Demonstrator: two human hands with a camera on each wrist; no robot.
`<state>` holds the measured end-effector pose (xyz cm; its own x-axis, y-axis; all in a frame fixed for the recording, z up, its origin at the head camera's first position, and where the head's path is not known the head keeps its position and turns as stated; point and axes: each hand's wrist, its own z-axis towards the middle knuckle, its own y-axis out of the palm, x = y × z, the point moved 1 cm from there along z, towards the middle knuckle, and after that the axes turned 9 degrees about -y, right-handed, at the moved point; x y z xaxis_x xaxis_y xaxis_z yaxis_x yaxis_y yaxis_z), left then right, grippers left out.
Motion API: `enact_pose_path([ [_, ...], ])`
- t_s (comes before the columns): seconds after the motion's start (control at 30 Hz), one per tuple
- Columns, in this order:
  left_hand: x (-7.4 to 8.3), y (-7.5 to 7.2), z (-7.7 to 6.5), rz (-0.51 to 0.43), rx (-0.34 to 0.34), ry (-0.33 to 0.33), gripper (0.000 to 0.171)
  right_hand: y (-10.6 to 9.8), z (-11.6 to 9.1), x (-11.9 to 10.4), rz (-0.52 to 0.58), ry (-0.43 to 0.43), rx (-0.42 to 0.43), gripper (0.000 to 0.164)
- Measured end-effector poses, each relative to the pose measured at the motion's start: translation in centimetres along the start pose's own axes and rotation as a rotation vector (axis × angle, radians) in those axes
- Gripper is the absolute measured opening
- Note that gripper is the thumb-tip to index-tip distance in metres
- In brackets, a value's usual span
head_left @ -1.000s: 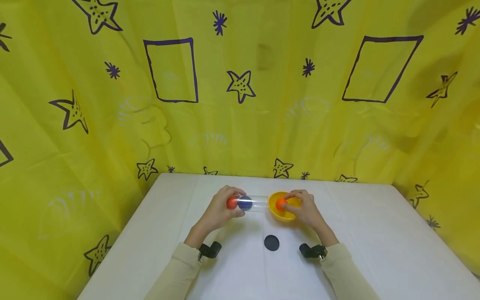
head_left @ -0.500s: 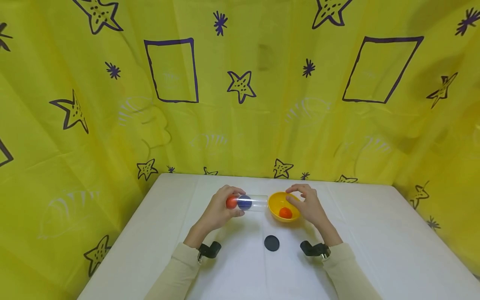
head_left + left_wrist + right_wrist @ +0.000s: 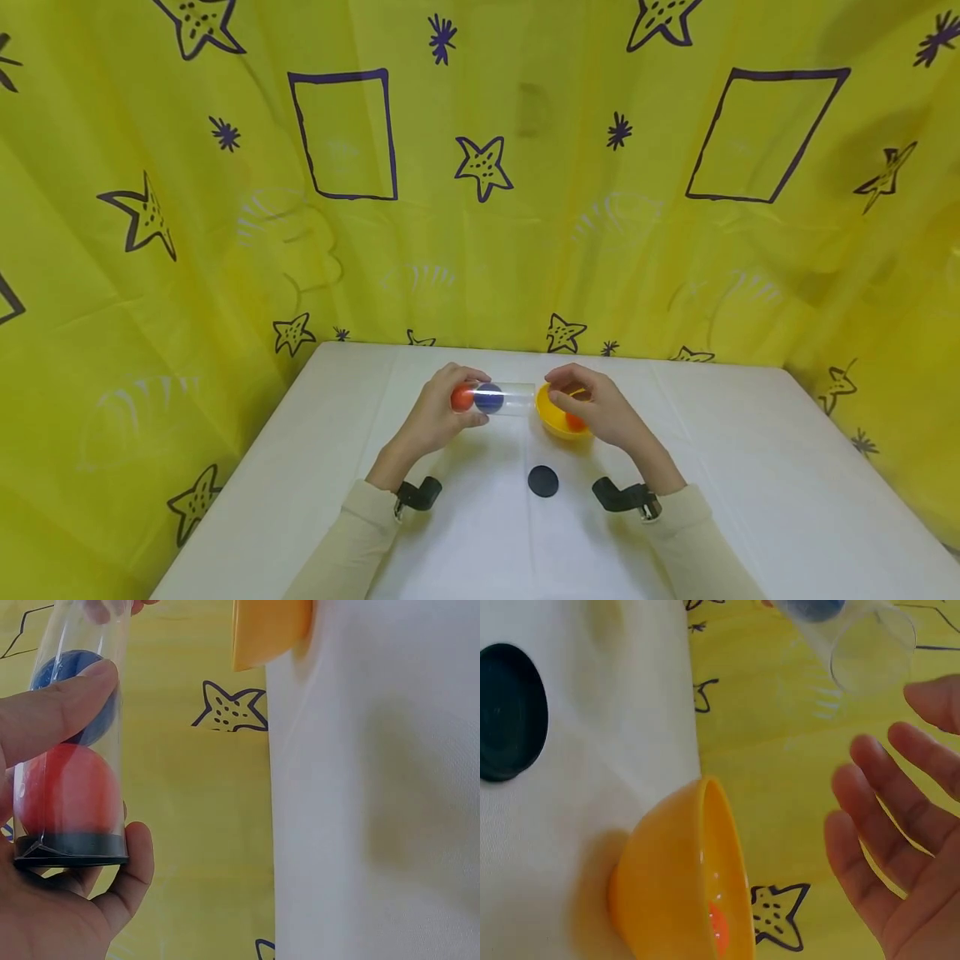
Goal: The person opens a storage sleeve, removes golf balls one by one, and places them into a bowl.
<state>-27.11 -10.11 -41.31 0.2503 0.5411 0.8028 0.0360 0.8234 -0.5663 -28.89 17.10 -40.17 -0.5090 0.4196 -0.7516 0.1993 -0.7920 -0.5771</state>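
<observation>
A clear plastic tube is gripped by the left hand, its thumb and fingers wrapped around the capped end. The tube is held sideways above the white tabletop, with its uncapped mouth pointed toward the right hand. Inside it, a red ball is seated against the black end cap, and a blue ball is lodged next to the red one; the stretch nearest the mouth is left unfilled. The right hand is held over a yellow bowl, its fingers spread and lightly bent. In the bowl an orange ball is contained, partly covered by the right hand in the head view. A black round lid is laid flat on the tabletop, nearer the person than the bowl. The scene is backed by a yellow curtain printed with dark stars and four-sided outlines.
</observation>
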Motion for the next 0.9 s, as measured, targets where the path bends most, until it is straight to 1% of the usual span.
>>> enact_pose_path([
  [0.13, 0.1, 0.0, 0.0, 0.002, -0.001, 0.001, 0.048, 0.6, 0.0, -0.5, 0.016, -0.037, -0.061, 0.028],
  [0.33, 0.1, -0.1, -0.1, 0.006, -0.002, 0.01, 0.047, 1.1, -0.2, -0.8, 0.017, -0.048, -0.102, 0.035],
  [0.67, 0.2, -0.2, 0.0, 0.022, 0.004, 0.012, 0.049, 1.1, -0.3, -0.9, 0.005, -0.055, -0.143, 0.036],
  [0.9, 0.3, -0.4, 0.0, 0.041, 0.026, 0.022, 0.049, 1.0, -0.2, -1.0, 0.014, -0.065, -0.179, 0.039],
])
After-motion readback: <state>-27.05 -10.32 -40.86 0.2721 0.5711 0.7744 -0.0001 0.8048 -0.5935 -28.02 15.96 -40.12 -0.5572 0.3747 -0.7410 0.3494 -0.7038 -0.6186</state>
